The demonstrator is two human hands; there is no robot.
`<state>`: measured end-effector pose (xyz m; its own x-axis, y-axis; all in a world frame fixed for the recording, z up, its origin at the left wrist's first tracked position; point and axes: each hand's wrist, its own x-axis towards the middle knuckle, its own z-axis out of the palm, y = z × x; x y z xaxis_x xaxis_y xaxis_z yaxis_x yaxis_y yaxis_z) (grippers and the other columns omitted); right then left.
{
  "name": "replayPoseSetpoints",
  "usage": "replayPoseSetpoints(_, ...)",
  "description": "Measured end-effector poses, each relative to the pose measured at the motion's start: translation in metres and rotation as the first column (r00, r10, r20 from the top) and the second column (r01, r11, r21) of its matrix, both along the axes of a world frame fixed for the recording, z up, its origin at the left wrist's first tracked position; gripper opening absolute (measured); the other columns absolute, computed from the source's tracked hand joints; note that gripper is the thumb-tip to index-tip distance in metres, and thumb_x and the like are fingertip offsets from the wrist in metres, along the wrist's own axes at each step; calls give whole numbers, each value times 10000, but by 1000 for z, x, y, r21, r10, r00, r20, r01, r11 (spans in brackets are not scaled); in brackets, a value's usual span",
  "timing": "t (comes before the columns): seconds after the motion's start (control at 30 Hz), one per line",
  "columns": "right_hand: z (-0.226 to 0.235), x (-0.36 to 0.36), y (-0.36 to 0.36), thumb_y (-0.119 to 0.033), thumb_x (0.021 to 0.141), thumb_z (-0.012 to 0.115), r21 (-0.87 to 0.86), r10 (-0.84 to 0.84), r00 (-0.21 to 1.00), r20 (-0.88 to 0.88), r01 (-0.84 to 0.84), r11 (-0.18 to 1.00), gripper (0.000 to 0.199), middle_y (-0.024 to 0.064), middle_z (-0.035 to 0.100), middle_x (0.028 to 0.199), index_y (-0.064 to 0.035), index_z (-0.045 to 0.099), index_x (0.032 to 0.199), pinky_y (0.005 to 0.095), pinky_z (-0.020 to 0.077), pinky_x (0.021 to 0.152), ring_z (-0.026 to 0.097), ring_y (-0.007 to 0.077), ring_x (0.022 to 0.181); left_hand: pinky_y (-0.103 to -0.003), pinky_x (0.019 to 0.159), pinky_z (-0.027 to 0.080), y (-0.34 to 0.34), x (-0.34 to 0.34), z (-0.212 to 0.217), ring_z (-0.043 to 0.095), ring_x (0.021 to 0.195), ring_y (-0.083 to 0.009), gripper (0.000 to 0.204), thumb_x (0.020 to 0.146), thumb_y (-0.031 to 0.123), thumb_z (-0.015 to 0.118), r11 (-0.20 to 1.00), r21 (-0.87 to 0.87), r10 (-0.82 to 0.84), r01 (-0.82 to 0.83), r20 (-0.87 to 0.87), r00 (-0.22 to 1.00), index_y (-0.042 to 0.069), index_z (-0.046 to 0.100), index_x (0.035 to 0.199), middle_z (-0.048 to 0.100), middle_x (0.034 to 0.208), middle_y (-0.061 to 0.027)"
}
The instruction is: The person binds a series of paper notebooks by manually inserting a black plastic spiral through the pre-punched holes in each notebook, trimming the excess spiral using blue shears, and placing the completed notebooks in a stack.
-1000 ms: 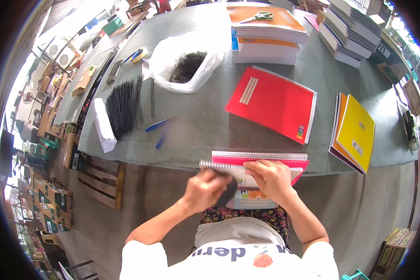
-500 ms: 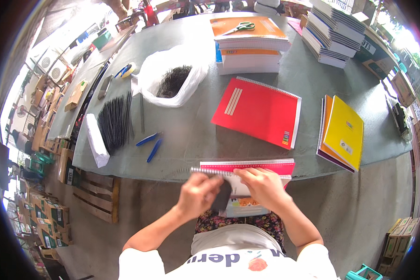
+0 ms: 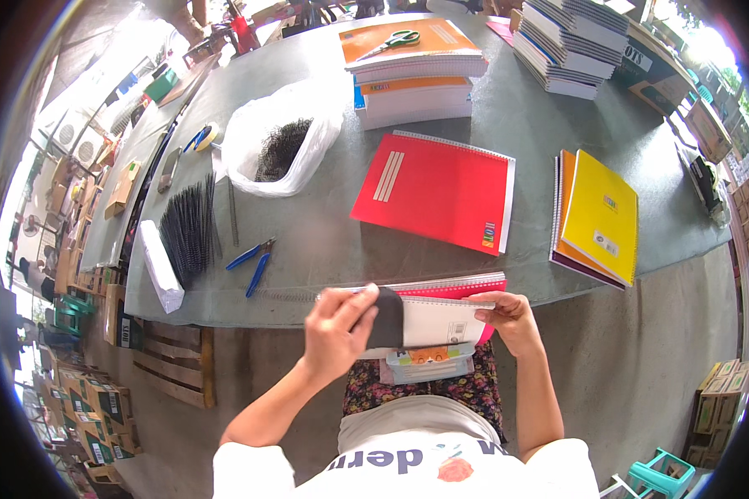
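At the table [image 3: 333, 241] edge, at 6 o'clock, lies a pink spiral notebook [image 3: 453, 312] with white pages. The left hand [image 3: 337, 328] has its grip clamped on a dark flat pad [image 3: 387, 318] and the thin wire coil [image 3: 308, 294]. The right hand [image 3: 512, 320] has its grip pinched on the notebook's right edge. Blue pliers [image 3: 254, 262] lie at 10 o'clock, a glossy red notebook [image 3: 437, 191] at 12.

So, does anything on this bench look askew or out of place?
Mildly: green-handled scissors lie loose atop the orange-covered notebook stack, and the red spiral notebook sits skewed on the grey table. Nothing looks spilled or damaged.
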<state>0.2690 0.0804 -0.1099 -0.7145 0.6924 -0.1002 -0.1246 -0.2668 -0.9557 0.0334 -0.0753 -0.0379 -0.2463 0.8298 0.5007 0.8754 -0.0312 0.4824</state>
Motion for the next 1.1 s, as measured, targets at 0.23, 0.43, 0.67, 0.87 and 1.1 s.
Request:
replayPoseSetpoints(0.23,3,1,2,135,751,620,23,14,1000,-7,-14,1000,250,101,685,948,10,667,962,253,493,827,627,135,897,-300,607,485,-2,7,-6,563,684,-209,313,689,-2,728,992,113,54,-57,35,998,84,682,987,560,746,-68)
replayPoseSetpoints(0.43,2,0,2,125,757,632,4,-48,998,48,47,999,238,53,675,897,1,666,957,225,485,769,603,90,828,-309,601,473,0,11,-12,551,720,-197,343,702,-5,706,999,37,22,-19,-61,998,98,669,1026,601,782,-67)
replayPoseSetpoints(0.67,8,0,-5,130,769,611,12,-41,999,6,41,999,238,44,668,946,-5,646,962,225,466,796,595,91,876,-324,626,487,17,14,-6,580,678,-204,355,693,-10,713,982,185,39,-34,-26,999,81,657,1032,575,815,-79)
replayPoseSetpoints(0.87,10,-6,-8,1,793,681,-85,-95,985,-141,84,993,191,81,666,955,15,629,976,237,471,787,596,100,868,-330,596,496,21,22,-2,577,720,-203,357,697,40,728,993,99,-61,57,37,997,98,663,1042,592,826,-71)
replayPoseSetpoints(1.1,6,-16,-16,-130,839,685,-84,-195,980,-26,192,978,212,54,669,898,13,640,989,216,475,741,597,76,816,-287,565,464,30,19,19,523,708,-186,361,714,-39,710,974,222,-46,47,-7,999,49,643,1057,536,864,-106)
